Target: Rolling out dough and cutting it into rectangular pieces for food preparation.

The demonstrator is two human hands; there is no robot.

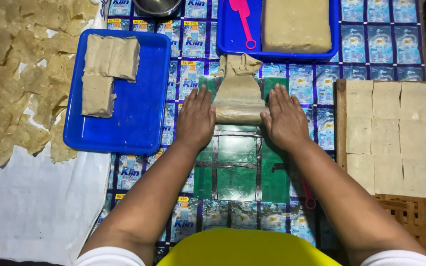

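Head view: a tan dough strip (237,96) is pressed flat mid-table by left hand (195,120) and right hand (284,120), fingers flat, outstretched, gripping nothing. Its near end is rolled; the far end is crumpled. Cut blocks (107,71) on the left blue tray (144,118); squares laid out right (400,133).

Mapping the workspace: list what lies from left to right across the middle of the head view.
Thin torn dough pieces → blue tray of dough blocks → left hand → rolled dough sheet → right hand → cut dough squares on a board.
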